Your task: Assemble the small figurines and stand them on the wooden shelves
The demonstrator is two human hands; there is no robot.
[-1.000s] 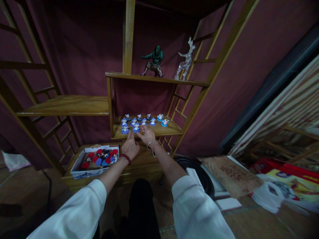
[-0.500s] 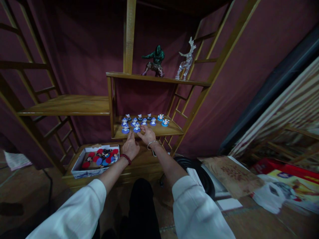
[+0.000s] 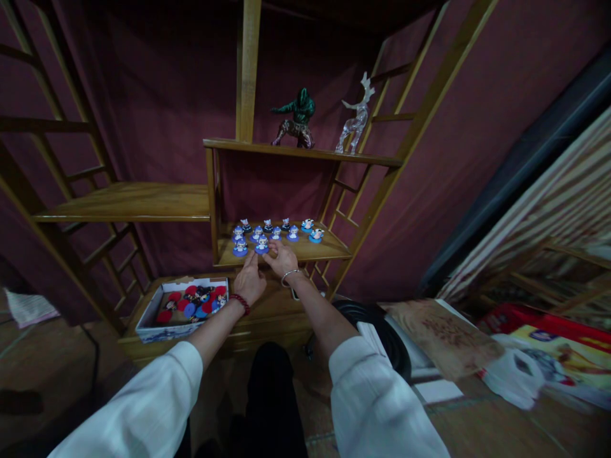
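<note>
Purple figurine [image 3: 261, 245], near shelf edge [image 3: 324, 257], fingers [image 3: 275, 244] beside

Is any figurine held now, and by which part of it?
It cannot be told: the left hand and right hand are at the purple figurine between them, near its base.

At the front purple figure [image 3: 261, 243], the left hand [image 3: 249, 283] and right hand [image 3: 283, 259] show too small for us to tell whether either touches it. Toys [image 3: 191, 309] in the box [image 3: 168, 333] overlap, hiding one another from our count. We cannot make out the features of the black figures [image 3: 268, 226], or name a small object [image 3: 295, 295] partly covered by the right arm [image 3: 319, 313]. The bottom edge crops both white sleeves [image 3: 143, 394]; the right edge crops the red package [image 3: 561, 343].
</note>
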